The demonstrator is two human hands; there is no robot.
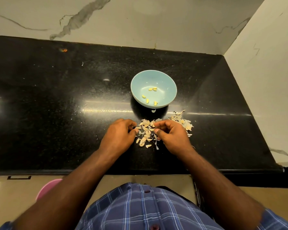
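Note:
A light blue bowl (169,83) stands on the black counter and holds several peeled yellow garlic cloves (153,89). In front of it lies a loose pile of unpeeled garlic cloves (145,135). My left hand (119,136) sits at the pile's left edge, with its thumb and curled fingers pinching a pale clove. My right hand (172,138) is at the pile's right edge, its curled fingers and thumb closed on a piece at the top of the pile. Both wrists hover low over the counter.
A heap of dry garlic skins (184,121) lies right of the cloves, and one scrap (153,111) lies by the bowl's foot. The black granite counter (56,100) meets marble walls behind and on the right. A pink object (47,188) shows below the counter edge.

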